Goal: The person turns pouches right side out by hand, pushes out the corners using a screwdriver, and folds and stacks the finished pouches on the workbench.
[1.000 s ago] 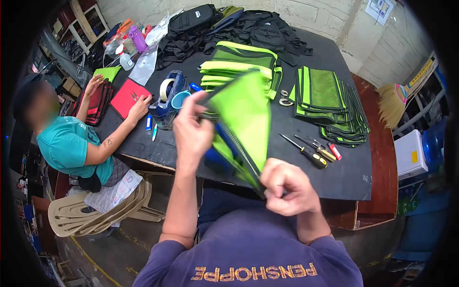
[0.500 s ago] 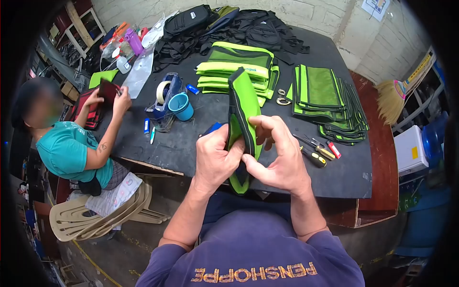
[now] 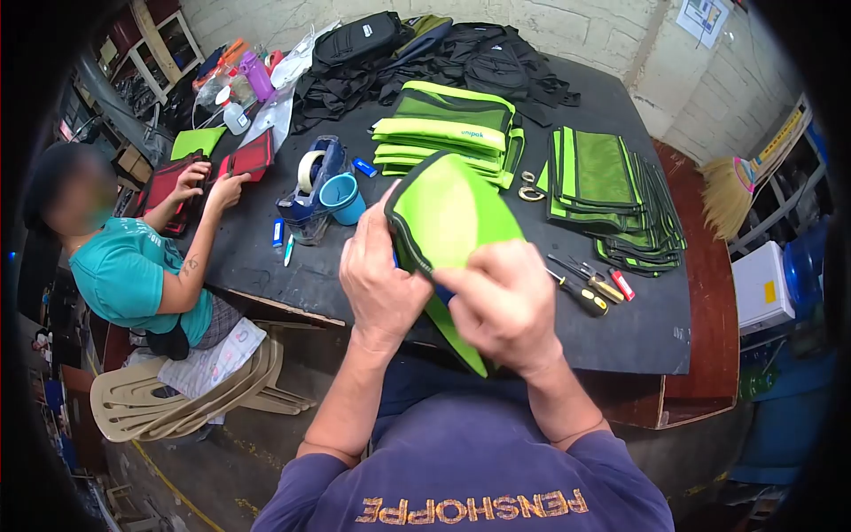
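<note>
A lime green pouch (image 3: 461,208) with black edging is held up over the table's near edge. My left hand (image 3: 379,279) grips its left side, fingers behind it and thumb near the black edge. At the lower front of the pouch, my right hand (image 3: 505,306) is closed on the black edging, slightly blurred. Behind the pouch lies a stack of green mesh pouches (image 3: 448,129). To the right is a second stack of green pouches with black trim (image 3: 603,177). A screwdriver (image 3: 585,297) and a red-and-white item (image 3: 622,285) lie right of my right hand.
On the left, a co-worker (image 3: 146,279) handles a red pouch (image 3: 246,158). A blue cup (image 3: 342,199) and a tape dispenser (image 3: 312,177) stand left of centre. Black bags (image 3: 479,58) are piled at the back. Scissors (image 3: 530,188) lie between the green stacks.
The pouch has turned from edge-on to its broad green face. My right hand has closed from a spread pose onto the edging. The co-worker's hands and red item have shifted.
</note>
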Motion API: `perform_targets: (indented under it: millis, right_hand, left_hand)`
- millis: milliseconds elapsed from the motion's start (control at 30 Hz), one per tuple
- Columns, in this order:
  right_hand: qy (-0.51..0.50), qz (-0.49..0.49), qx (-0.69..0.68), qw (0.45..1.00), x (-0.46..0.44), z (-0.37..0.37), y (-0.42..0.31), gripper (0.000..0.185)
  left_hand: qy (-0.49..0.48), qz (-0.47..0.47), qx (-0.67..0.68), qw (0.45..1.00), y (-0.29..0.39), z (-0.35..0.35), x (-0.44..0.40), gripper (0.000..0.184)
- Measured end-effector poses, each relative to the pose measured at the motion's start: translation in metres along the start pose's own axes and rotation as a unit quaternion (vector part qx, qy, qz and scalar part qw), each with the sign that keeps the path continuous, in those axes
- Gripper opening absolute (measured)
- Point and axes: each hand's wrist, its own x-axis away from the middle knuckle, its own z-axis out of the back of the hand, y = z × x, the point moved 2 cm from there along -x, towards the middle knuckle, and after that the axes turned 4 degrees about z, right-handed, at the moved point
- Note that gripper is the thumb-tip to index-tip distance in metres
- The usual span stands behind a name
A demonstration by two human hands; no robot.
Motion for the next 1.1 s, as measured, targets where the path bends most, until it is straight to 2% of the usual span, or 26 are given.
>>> perform_targets:
  millis: [33,67,133,167,200,300,400,467,533,600,667,700,733,800,833,867,933,967,1067,1100]
  right_hand:
    - [-0.053,0.033,-0.029,0.998,0.001,-0.002,-0.006,0.035]
    - [-0.051,0.034,-0.028,0.998,0.002,-0.003,-0.008,0.035]
    - [0.033,-0.014,0.008,0.999,0.001,-0.002,-0.007,0.037]
    - [0.074,-0.039,0.024,0.996,0.001,-0.002,-0.006,0.038]
    - [0.074,-0.038,0.025,0.996,0.001,-0.004,-0.006,0.038]
    - [0.071,-0.116,-0.032,0.990,-0.001,-0.012,0.001,0.042]
    - [0.059,-0.076,-0.055,0.994,0.019,-0.018,0.010,0.051]
    - [0.053,-0.056,-0.068,0.995,0.025,-0.015,0.013,0.056]
    - [0.081,-0.008,-0.075,0.994,0.027,-0.007,0.010,0.050]
    - [0.098,0.016,-0.078,0.992,0.027,-0.005,0.006,0.047]
    - [0.035,0.003,-0.098,0.995,0.027,-0.010,-0.002,0.047]
    - [0.004,-0.001,-0.106,0.994,0.024,-0.012,-0.007,0.047]
    - [0.005,0.003,-0.103,0.995,0.021,-0.011,-0.016,0.047]
    - [-0.001,-0.071,-0.001,0.997,0.012,-0.003,-0.041,0.047]
    - [-0.002,-0.111,0.052,0.992,0.010,0.001,-0.043,0.048]
    - [0.003,-0.113,0.061,0.992,0.009,0.005,-0.035,0.048]
    - [0.065,-0.127,-0.079,0.987,0.009,0.016,-0.005,0.050]
    - [0.095,-0.132,-0.151,0.975,0.009,0.020,0.003,0.052]
    - [0.095,-0.126,-0.205,0.966,0.010,0.028,0.007,0.052]
    - [0.095,-0.123,-0.233,0.960,0.011,0.031,0.008,0.052]
  left_hand:
    - [0.000,0.000,0.000,1.000,-0.004,-0.001,0.003,0.045]
    - [0.008,0.060,0.136,0.989,-0.014,-0.004,0.006,0.045]
    - [0.022,0.172,0.397,0.901,-0.029,-0.010,0.009,0.047]
    - [0.022,0.171,0.398,0.901,-0.027,-0.010,0.013,0.047]
    - [0.006,0.157,0.405,0.901,-0.020,-0.010,0.018,0.048]
    - [-0.033,0.130,0.420,0.898,-0.005,-0.011,0.031,0.050]
    - [-0.056,0.087,0.446,0.889,-0.001,-0.018,0.037,0.055]
    - [-0.044,0.095,0.408,0.907,-0.001,-0.021,0.039,0.056]
    - [-0.020,0.111,0.327,0.938,-0.003,-0.021,0.041,0.059]
    - [0.014,0.124,0.307,0.943,-0.022,-0.026,0.032,0.059]
    - [0.082,0.150,0.271,0.947,-0.041,-0.026,0.022,0.059]
    - [0.085,0.147,0.273,0.947,-0.040,-0.023,0.017,0.059]
    - [0.090,0.093,0.218,0.967,-0.035,-0.019,0.012,0.059]
    - [0.100,-0.022,0.107,0.989,-0.019,-0.012,-0.001,0.058]
    - [0.100,-0.028,0.115,0.988,-0.008,-0.010,-0.006,0.058]
    - [0.083,-0.081,0.117,0.986,0.009,-0.005,-0.006,0.055]
    - [0.051,-0.185,0.119,0.974,0.035,-0.001,-0.002,0.050]
    - [0.051,-0.189,0.125,0.973,0.037,-0.005,0.001,0.050]
    - [0.045,-0.017,0.157,0.986,0.033,-0.021,0.006,0.043]
    - [0.044,-0.023,0.165,0.985,0.033,-0.023,0.004,0.043]
